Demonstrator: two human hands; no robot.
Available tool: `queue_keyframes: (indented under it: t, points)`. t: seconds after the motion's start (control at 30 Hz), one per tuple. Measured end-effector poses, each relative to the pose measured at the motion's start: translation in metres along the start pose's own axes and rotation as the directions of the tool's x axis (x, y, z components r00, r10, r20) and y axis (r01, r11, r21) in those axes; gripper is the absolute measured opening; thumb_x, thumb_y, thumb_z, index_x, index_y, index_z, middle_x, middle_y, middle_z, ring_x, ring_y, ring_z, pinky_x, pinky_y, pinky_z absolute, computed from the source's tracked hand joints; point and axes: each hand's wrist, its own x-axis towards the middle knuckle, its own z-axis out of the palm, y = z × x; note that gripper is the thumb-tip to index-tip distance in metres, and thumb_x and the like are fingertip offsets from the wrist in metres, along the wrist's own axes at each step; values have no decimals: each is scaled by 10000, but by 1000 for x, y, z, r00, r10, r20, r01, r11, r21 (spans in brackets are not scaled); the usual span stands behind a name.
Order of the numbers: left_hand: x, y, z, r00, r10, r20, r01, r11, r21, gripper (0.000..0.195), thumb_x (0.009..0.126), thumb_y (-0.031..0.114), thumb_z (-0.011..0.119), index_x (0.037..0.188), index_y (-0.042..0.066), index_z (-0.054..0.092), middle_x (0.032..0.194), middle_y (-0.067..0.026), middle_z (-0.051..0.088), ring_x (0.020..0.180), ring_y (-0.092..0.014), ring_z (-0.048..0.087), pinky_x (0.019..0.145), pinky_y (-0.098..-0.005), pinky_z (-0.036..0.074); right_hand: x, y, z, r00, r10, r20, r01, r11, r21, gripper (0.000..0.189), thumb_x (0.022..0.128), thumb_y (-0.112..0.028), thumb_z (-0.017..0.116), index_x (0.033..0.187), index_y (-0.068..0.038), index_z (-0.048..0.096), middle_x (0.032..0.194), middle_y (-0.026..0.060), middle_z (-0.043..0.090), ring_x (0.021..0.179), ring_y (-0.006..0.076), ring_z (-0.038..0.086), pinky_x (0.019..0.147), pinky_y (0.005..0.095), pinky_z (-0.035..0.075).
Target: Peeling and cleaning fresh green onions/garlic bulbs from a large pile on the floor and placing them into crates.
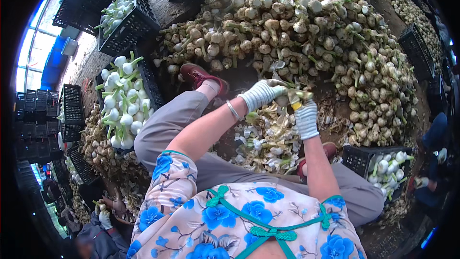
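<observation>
My left hand [263,92], in a striped knit glove, grips a garlic bulb [281,100] near the middle of the view. Close against it, my right hand [303,111] wears a matching glove with something yellow at the fingers and is closed around a garlic stem [305,95]. Whether it also holds a tool cannot be told. Beneath both hands lies a heap of peeled garlic skins [266,140] between my legs. Beyond them rises a large pile of untrimmed garlic bulbs [273,28] with soil on them.
A black plastic crate [152,86] of white garlic stands at left, another crate [143,25] behind it. A third crate [355,158] of garlic is at right by my knee. Co-workers sit at lower left [104,237] and far right [431,183]. More crates [72,111] stand at far left.
</observation>
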Motion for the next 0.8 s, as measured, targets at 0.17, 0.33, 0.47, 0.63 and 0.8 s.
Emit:
queue_keyframes:
  t: [0.17, 0.33, 0.47, 0.63, 0.8]
  points:
    - [-48, 6, 43, 803, 594, -46, -578, 796, 180, 721, 646, 207, 706, 1209, 1, 306, 1030, -98, 502, 899, -146, 492, 808, -257, 403, -23, -17, -29, 991, 122, -55, -108, 972, 207, 345, 764, -353, 574, 908, -41, 552, 788, 12, 574, 664, 87, 541, 562, 204, 448]
    - [-74, 2, 73, 915, 391, -102, -399, 835, -378, 650, 628, 176, 721, 1145, 11, 364, 987, -55, 504, 876, -144, 506, 778, -246, 427, -57, -72, -32, 974, 204, 100, -222, 949, 226, 333, 764, -351, 574, 898, -47, 556, 774, 21, 573, 631, 74, 537, 530, 198, 448]
    - [-86, 0, 70, 969, 213, 128, -67, 720, -691, 441, 692, 192, 654, 1049, 56, 434, 927, -43, 523, 812, -140, 541, 622, -311, 503, -76, -78, -26, 974, 208, 93, -227, 920, 318, 259, 765, -298, 586, 862, -59, 567, 703, 0, 561, 553, 54, 523, 455, 183, 426]
    - [-86, -5, 56, 882, 257, 395, 184, 584, -791, 438, 718, 344, 609, 1053, 114, 447, 948, -43, 492, 845, -181, 500, 762, -404, 425, -72, -56, -15, 956, 291, -38, -277, 937, 214, 193, 770, -261, 586, 825, -77, 574, 598, -32, 534, 456, 47, 478, 379, 179, 383]
    - [-84, -16, 65, 881, 342, -327, -467, 738, -487, 617, 630, 131, 693, 1133, 31, 349, 987, -62, 483, 872, -139, 494, 781, -241, 412, -67, -32, -2, 978, 197, -64, -185, 970, 161, 159, 796, -207, 556, 804, -50, 570, 619, 3, 548, 468, 65, 487, 389, 188, 381]
